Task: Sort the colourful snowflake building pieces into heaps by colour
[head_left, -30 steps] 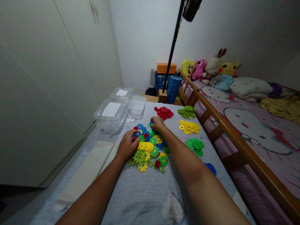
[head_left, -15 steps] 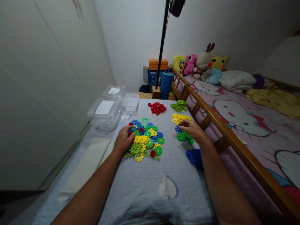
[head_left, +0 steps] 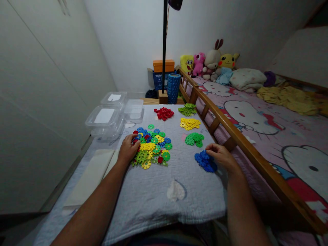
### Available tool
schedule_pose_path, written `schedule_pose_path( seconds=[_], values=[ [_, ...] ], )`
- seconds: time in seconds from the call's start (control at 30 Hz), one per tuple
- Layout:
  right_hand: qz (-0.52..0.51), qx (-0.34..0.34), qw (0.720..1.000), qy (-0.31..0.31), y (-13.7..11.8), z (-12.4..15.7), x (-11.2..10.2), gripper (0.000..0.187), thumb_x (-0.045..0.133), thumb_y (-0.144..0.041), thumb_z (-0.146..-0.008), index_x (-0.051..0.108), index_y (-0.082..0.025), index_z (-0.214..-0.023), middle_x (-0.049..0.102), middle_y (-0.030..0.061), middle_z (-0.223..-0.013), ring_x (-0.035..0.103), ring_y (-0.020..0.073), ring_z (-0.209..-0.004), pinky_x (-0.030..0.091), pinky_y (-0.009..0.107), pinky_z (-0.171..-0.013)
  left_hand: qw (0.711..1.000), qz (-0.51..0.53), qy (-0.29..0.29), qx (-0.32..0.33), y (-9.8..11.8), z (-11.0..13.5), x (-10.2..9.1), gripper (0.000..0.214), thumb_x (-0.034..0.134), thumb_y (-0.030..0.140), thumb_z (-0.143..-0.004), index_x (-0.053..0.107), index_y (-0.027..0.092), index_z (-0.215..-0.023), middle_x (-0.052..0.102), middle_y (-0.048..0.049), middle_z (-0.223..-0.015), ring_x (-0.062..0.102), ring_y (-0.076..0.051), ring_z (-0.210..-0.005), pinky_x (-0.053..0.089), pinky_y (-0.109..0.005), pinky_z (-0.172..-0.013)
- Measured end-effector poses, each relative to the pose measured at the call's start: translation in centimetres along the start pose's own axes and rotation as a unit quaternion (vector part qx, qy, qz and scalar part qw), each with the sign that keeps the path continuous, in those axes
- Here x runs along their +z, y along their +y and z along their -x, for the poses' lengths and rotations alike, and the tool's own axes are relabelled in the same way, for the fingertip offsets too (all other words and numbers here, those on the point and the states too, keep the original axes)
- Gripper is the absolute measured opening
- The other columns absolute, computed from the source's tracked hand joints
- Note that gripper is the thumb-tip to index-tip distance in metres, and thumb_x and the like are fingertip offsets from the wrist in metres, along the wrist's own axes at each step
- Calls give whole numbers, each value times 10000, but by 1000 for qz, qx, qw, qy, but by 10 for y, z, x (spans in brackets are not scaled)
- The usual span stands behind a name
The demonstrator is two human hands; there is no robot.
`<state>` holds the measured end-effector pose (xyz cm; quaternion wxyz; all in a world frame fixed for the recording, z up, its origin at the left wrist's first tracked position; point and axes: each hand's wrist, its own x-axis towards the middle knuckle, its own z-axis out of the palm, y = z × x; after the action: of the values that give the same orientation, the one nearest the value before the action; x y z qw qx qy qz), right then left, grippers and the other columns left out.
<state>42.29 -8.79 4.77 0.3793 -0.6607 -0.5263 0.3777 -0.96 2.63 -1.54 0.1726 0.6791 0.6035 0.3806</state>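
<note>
- A heap of blue pieces is set at the right of the cloth-covered surface, near its edge.
- The right hand is held low at the heap's right side, palm down, with thumb and fingertips drawn nearly together against the blue; whether a piece is pinched cannot be told.
- The left hand is laid at the left edge of a mixed pile, fingers bent and thumb held a little apart, red pieces showing at the fingertips; whether any is gripped cannot be told.
- In the mixed pile, blue, green, yellow, lime and red pieces are jumbled together.
- Beyond the blue heap, a green heap, a yellow heap and a lime heap are lined up; a red heap is placed left of the lime one.
- Clear boxes are grouped at the far left, two topped with white paper; their contents cannot be made out.
- A folded cream sheet is partly covered by the left forearm.
- The right side is bounded by a wooden bed rail; a black pole is stood behind the far edge.
</note>
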Motion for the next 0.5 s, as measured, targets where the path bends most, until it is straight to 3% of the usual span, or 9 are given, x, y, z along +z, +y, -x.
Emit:
schedule_pose_path(
  seconds=[0.2,0.33,0.5],
  values=[
    [52,0,998,41,19,3,2,188,649,-388,-666,657,-209,-722,611,9,-644,554,173,-610,422,280,-554,1000,9,8,-2,3,2,-1,359,556,415,-798,636,207,-1080,650,-93,-1139,608,-266,-1068,476,-418,-1004],
    [87,-18,992,85,27,3,-1,213,656,-378,-671,687,-206,-792,658,34,-727,577,188,-644,456,303,-598,1000,21,12,-9,3,2,-1,365,568,420,-797,636,211,-1088,642,-90,-1151,607,-260,-1073,476,-406,-1005],
    [104,-40,986,122,-3,2,10,237,625,-380,-742,683,-194,-877,672,48,-801,583,183,-665,460,309,-639,999,37,14,-20,-1,2,1,399,578,455,-811,637,209,-1120,631,-90,-1192,626,-246,-1029,496,-404,-975]
  ],
)
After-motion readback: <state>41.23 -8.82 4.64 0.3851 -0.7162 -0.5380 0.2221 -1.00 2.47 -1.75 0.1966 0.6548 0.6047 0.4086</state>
